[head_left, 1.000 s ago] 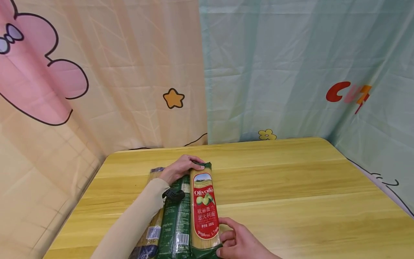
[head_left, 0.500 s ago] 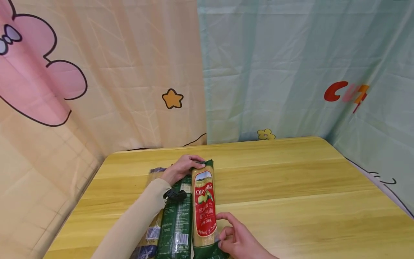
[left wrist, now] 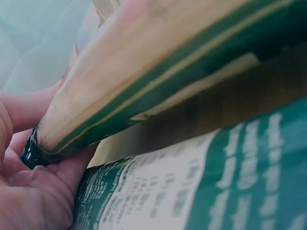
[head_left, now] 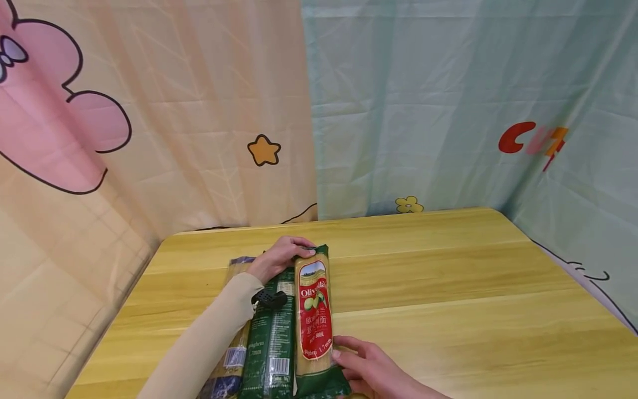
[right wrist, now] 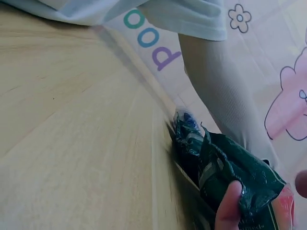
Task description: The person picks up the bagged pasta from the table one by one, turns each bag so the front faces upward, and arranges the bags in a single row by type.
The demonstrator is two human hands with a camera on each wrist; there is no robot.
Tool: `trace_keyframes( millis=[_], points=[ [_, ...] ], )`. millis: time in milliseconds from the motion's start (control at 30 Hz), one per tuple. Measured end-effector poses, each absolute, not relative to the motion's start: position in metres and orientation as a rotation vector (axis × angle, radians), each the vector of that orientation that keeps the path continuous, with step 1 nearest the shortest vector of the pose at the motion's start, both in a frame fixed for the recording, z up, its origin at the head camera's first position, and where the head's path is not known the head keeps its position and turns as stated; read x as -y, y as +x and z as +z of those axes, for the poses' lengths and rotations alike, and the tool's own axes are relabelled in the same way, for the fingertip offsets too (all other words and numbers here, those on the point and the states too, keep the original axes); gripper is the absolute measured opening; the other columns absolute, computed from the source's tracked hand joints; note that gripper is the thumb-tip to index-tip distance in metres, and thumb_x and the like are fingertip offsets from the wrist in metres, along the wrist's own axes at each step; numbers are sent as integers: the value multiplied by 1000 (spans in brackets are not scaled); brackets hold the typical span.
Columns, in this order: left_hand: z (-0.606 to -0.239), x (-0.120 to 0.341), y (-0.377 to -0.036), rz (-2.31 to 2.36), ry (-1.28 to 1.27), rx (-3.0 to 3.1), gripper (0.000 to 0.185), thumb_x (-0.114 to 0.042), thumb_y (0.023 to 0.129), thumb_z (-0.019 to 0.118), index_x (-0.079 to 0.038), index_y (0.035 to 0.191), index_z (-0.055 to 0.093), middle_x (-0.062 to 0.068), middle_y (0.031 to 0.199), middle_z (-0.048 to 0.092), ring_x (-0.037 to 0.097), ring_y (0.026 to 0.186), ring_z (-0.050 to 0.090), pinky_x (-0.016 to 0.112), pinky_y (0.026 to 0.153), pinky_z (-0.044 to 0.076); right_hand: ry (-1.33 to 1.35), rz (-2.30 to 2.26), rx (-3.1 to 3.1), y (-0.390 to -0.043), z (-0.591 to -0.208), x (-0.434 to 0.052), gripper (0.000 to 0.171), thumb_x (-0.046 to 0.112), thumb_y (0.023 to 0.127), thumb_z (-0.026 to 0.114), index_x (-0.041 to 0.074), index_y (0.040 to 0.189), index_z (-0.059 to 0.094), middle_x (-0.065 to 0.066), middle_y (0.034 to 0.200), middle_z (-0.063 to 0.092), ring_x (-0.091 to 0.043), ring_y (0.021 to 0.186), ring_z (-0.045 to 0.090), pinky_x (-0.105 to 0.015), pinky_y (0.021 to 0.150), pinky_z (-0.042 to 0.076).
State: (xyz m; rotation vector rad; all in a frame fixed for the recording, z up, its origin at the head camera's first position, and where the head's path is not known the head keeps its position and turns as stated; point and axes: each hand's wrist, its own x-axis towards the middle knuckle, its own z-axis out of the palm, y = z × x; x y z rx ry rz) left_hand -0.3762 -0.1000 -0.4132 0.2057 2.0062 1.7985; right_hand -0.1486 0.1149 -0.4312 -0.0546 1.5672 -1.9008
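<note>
Three long spaghetti packs lie side by side on the wooden table [head_left: 448, 310]. The red-labelled Olivoila pack [head_left: 314, 316] is the rightmost, tilted up on its edge. My left hand [head_left: 279, 259] grips its far end, seen close in the left wrist view as the sealed tip [left wrist: 36, 148] in my fingers. My right hand [head_left: 366, 368] holds the near end, fingers pinching the crimped green end [right wrist: 244, 189]. A dark green pack [head_left: 269, 338] lies beside it, and a third pack with a blue end [head_left: 231, 354] is partly hidden under my sleeve.
Cartoon-printed curtains hang close behind the table, peach on the left [head_left: 149, 138] and pale green on the right [head_left: 448, 111]. The table's left edge [head_left: 124, 310] runs beside the packs. A black wrist camera mount [head_left: 267, 299] sits over the green pack.
The red-labelled pack has turned further onto its edge and shifted slightly left. My right hand has regripped the near end, fingers now lower on it.
</note>
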Motion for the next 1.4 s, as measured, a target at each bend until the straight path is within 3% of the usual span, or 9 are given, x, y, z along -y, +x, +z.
trace_keyframes(
  millis=[100, 300, 667, 833, 933, 1167, 1400],
  points=[
    [-415, 99, -377, 1800, 209, -2004, 22, -4, 89, 69, 3, 111, 68, 14, 100, 66, 24, 82, 65, 36, 71, 55, -74, -1896, -1574, -150, -432, -115, 72, 33, 100, 58, -10, 148, 27, -18, 133, 55, -28, 112, 58, -44, 93, 50],
    [-412, 98, -377, 1788, 221, -1990, 25, -5, 90, 69, 3, 113, 67, 15, 103, 65, 25, 86, 64, 37, 74, 54, -156, -1970, -1544, -148, -430, -115, 64, 17, 100, 58, -10, 147, 24, -18, 129, 60, -26, 115, 59, -42, 97, 48],
    [-410, 95, -379, 1853, 186, -1918, 27, -9, 89, 72, 2, 113, 67, 16, 106, 65, 25, 88, 65, 38, 76, 55, -181, -2064, -1473, -145, -431, -119, 63, 9, 98, 58, -5, 148, 21, -20, 122, 64, -31, 103, 66, -43, 84, 54],
    [-409, 92, -382, 1964, 120, -1806, 27, -5, 92, 69, 7, 115, 62, 16, 104, 67, 25, 88, 67, 37, 78, 56, -110, -2097, -1583, -150, -425, -124, 69, 8, 96, 62, -4, 149, 20, -23, 116, 66, -34, 103, 66, -43, 90, 52],
    [-407, 89, -385, 2026, 98, -1740, 23, -3, 92, 68, 7, 111, 62, 17, 103, 68, 24, 90, 67, 36, 78, 56, -95, -2100, -1645, -154, -423, -127, 71, 9, 96, 63, -5, 149, 19, -23, 114, 67, -33, 103, 66, -41, 93, 50],
    [-404, 83, -389, 2080, -7, -1748, 6, -3, 90, 70, -2, 91, 64, 11, 97, 68, 17, 82, 62, 26, 67, 51, -75, -2095, -1717, -161, -425, -137, 74, 11, 96, 63, -7, 150, 15, -21, 112, 68, -28, 102, 65, -37, 94, 49],
    [-400, 66, -399, 2115, -18, -1722, 16, -4, 92, 69, 2, 105, 63, 10, 97, 69, 15, 81, 65, 24, 65, 51, -69, -2131, -1764, -167, -423, -153, 74, 9, 96, 63, -9, 150, 15, -21, 111, 68, -28, 101, 66, -34, 91, 51]
  ],
)
